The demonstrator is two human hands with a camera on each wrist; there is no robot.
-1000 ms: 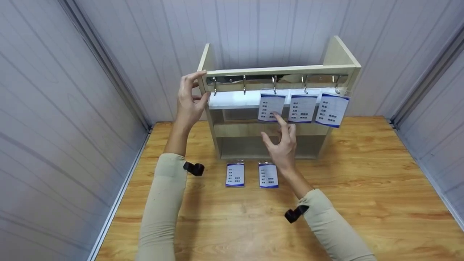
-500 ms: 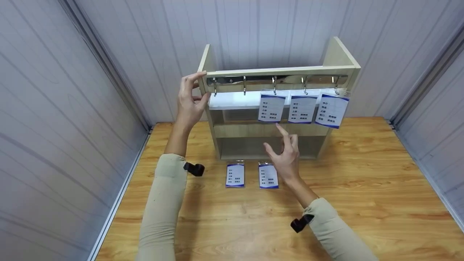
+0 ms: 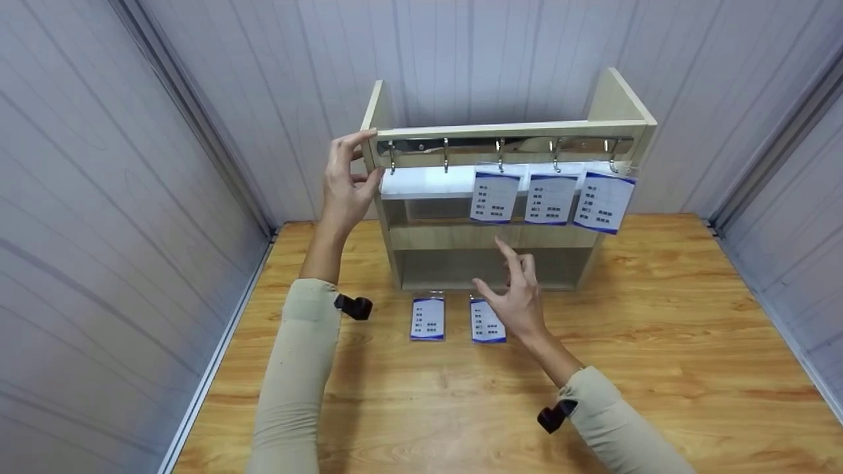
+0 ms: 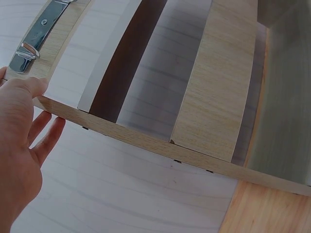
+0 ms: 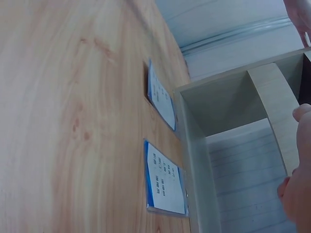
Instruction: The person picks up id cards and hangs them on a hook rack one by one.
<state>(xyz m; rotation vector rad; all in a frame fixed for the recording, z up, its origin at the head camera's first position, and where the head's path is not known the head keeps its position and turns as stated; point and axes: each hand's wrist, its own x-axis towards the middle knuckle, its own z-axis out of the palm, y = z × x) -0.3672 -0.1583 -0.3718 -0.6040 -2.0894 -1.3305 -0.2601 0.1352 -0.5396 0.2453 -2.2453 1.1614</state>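
My left hand (image 3: 346, 181) grips the upper left corner of a light wooden shelf unit (image 3: 454, 237). In the left wrist view the thumb lies on its front while fingers (image 4: 49, 137) reach behind the side panel. My right hand (image 3: 519, 304) is in front of the lower compartment, holding nothing, with index finger extended and thumb apart. It partly covers the right one of two blue-and-white name badges (image 3: 486, 326) lying on the floor; the left badge (image 3: 428, 319) is in full view. Three matching badges (image 3: 494, 199) hang from the middle and right hooks of a metal rail (image 3: 461, 145).
Two hooks (image 3: 446, 158) at the rail's left carry nothing. The wood-patterned floor (image 3: 421, 401) extends around the unit. A pale panelled wall (image 3: 500, 59) stands behind it, with more walls at left and right.
My right hand has come away from the middle hanging badge and moved down toward the right badge on the floor. My left hand keeps its grip on the shelf unit.
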